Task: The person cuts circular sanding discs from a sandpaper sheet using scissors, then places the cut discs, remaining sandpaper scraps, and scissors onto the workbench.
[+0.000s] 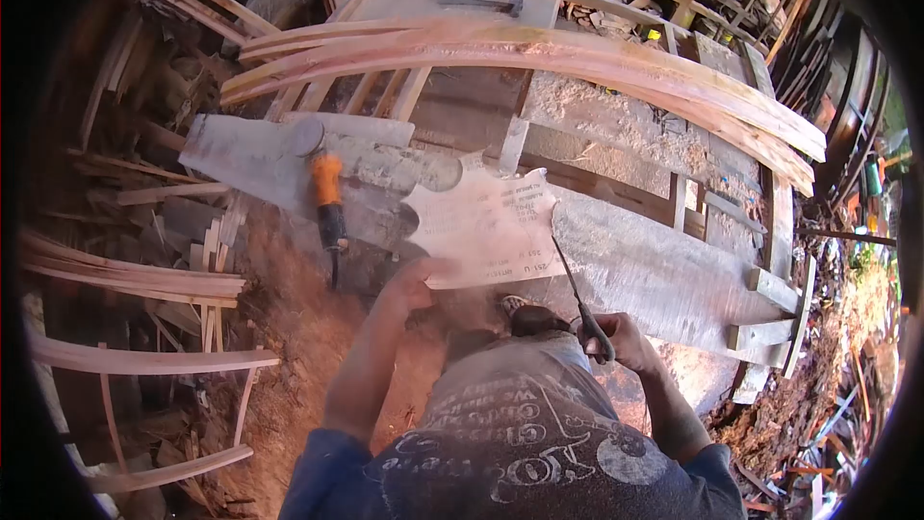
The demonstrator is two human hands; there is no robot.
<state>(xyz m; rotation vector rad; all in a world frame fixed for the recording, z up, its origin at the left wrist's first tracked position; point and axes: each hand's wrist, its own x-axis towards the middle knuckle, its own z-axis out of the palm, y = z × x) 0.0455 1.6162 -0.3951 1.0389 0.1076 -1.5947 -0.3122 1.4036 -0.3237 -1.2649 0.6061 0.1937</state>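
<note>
My left hand grips the lower left corner of a sheet of sandpaper, its pale printed backing facing up. Scalloped bites are cut out of the sheet's left, top and right edges. In my right hand is a pair of scissors, fingers closed around the handles. Its slim blades point up and away, with the tips at the sheet's right edge. Just beyond the sheet to the left, an orange and black power sander with a round pad lies on the wooden bench.
Long pale wooden strips lie across the frame behind the bench. A hammer rests on a board at the back. Curved wooden pieces stand at the left. Sawdust covers the floor, and scrap wood lies at the right.
</note>
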